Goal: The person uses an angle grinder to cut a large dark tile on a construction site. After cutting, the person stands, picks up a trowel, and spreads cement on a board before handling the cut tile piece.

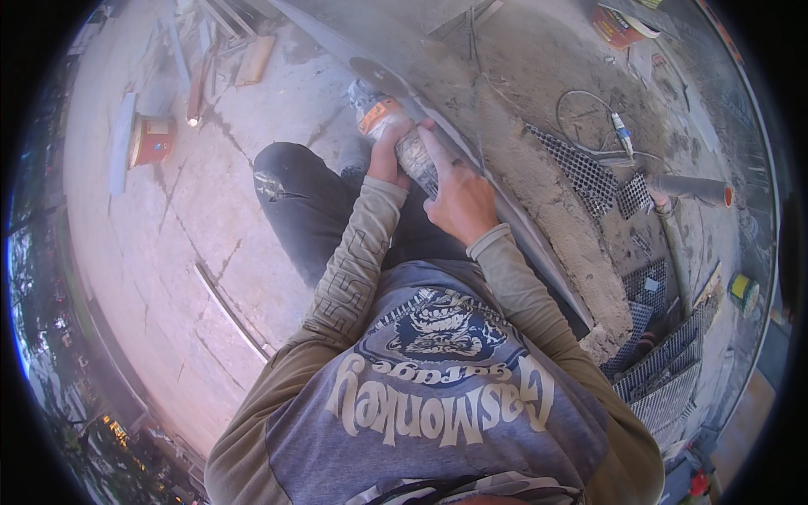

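I grip a dust-covered angle grinder (374,108) with an orange band in both hands. My left hand (389,150) is closed round it near the head, while my right hand (459,194) wraps the lower body, index finger lying along it. The grinder's head is at a long, straight grey edge (547,257) that runs diagonally past my legs; whether it touches cannot be told through the haze. My bent knee (282,172), in dark trousers, is beside the grinder on the left.
A red bucket (151,140) and wood offcuts (254,61) lie left. At right are metal grates (576,168) over a channel, a coiled cable (576,114), a grey pipe (686,187), a small tub (741,295) and another bucket (619,29). A thin strip (227,311) lies lower left.
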The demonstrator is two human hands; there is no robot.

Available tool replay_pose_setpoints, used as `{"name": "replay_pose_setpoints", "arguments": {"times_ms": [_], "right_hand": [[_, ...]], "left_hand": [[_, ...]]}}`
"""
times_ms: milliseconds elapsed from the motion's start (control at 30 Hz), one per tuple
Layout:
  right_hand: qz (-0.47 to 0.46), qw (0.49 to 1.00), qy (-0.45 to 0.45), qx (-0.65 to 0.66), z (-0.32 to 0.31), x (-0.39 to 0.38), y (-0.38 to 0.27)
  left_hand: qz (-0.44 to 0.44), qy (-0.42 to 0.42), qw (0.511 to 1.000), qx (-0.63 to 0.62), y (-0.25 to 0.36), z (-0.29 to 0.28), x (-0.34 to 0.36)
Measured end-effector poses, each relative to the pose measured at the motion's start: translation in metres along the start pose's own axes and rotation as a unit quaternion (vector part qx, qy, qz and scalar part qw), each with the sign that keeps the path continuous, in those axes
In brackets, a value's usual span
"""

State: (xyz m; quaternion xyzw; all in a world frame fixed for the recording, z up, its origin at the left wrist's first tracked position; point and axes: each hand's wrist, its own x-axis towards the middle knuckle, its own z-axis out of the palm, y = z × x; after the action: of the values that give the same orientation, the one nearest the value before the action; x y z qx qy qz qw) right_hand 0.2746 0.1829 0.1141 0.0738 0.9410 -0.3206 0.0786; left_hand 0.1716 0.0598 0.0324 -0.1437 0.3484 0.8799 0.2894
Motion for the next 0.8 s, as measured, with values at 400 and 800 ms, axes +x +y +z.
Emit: {"name": "replay_pose_setpoints", "arguments": {"times_ms": [400, 800], "right_hand": [[0.010, 1.000, -0.017, -0.009, 0.004, 0.016, -0.002], [0.002, 1.000, -0.009, -0.018, 0.013, 0.039, -0.001]], "left_hand": [[-0.012, -0.021, 1.000, -0.002, 0.006, -0.009, 0.015], [0.009, 0.003, 1.000, 0.009, 0.012, -0.024, 0.044]]}}
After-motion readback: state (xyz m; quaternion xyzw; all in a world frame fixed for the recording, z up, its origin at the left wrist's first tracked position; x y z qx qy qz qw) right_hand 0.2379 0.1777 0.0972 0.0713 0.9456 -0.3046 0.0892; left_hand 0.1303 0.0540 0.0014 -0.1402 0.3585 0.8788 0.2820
